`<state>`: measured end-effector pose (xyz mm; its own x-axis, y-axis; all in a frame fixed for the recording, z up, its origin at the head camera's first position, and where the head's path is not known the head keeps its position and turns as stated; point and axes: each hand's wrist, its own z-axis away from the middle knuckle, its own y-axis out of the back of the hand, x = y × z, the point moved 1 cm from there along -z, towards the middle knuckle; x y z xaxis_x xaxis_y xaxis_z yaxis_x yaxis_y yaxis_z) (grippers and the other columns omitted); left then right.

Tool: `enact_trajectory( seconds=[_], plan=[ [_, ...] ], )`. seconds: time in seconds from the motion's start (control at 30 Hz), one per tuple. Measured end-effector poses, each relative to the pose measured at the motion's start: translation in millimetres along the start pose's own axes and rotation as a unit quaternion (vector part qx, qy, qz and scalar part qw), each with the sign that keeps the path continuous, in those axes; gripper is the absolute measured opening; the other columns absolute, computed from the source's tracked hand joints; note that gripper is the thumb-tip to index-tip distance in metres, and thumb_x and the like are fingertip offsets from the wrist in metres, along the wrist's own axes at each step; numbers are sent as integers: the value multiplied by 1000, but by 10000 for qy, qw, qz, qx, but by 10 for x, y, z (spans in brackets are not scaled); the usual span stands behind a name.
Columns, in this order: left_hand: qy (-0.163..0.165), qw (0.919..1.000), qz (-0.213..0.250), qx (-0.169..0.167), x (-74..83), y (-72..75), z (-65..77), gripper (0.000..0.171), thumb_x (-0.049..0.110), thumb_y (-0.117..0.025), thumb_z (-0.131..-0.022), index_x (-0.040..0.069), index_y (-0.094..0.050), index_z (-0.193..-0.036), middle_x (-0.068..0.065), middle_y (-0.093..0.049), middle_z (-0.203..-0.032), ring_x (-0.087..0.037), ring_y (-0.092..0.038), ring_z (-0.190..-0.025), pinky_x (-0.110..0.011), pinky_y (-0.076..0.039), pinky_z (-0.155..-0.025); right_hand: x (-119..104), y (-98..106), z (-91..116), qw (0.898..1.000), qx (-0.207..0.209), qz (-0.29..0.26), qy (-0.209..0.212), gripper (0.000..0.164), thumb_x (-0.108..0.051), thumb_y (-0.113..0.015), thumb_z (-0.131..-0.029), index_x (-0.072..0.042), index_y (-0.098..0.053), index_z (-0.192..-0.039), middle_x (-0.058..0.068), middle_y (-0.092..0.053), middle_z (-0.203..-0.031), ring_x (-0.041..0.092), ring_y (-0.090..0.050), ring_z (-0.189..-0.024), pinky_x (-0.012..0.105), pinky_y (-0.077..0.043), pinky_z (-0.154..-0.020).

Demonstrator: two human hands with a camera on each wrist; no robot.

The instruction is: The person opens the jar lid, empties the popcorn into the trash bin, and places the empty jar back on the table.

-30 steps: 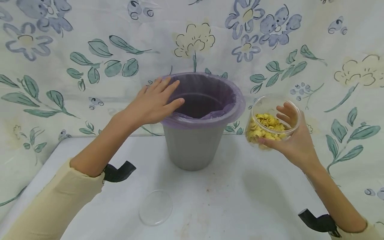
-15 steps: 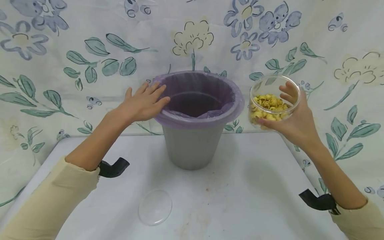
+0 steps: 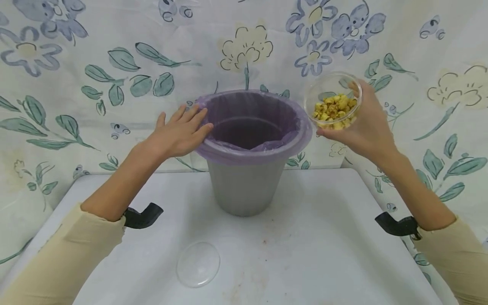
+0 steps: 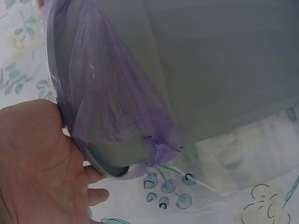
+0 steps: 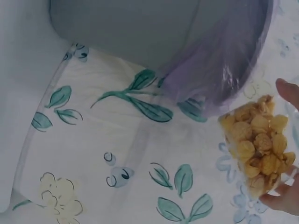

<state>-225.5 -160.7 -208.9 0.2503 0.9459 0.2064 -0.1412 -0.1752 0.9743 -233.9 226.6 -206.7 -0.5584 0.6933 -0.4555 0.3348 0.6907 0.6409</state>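
While left hand touches bin, right hand raised, gripping tilted tub

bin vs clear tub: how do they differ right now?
Size: the bin is much bigger than the clear tub.
Look: the bin is grey with a purple liner; the clear tub is see-through, showing yellow popcorn-like pieces.
Support: the bin stands on the table; the right hand holds the clear tub up.
Shared: round, open mouths.
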Motion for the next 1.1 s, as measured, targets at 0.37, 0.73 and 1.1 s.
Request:
enact_trajectory(
  seconds=[0.37, 0.73, 1.1],
  plan=[
    [41, 9999, -138, -8, 8, 0, -5, 69, 49, -19, -107, 9, -2, -161, -13, 8, -166, -36, 14, -149, -66, 13, -110, -24, -134, -302, 9899, -235, 1253, 625, 115, -26, -95, -66, -3, -25, -155, 19, -38, -151, 34, -33, -140, 50, -28, -114],
    [72, 9996, -271, -63, 19, 6, 0, 69, 49, -18, -107, 9, -1, -160, -14, 8, -165, -36, 15, -149, -67, 13, -110, 23, -292, -502, 9720, -248, 1978, 1242, 103, -28, -92, -70, 1, -32, -148, 26, -46, -142, 42, -42, -131, 50, -33, -111],
    [83, 9995, -287, -63, 31, 12, -3, 69, 48, -19, -107, 8, -2, -160, -14, 7, -166, -35, 14, -149, -66, 13, -110, 92, -345, -612, 9458, -72, 2462, 2117, 99, -26, -93, -68, 5, -37, -143, 27, -49, -137, 44, -44, -129, 48, -32, -113]
  ],
)
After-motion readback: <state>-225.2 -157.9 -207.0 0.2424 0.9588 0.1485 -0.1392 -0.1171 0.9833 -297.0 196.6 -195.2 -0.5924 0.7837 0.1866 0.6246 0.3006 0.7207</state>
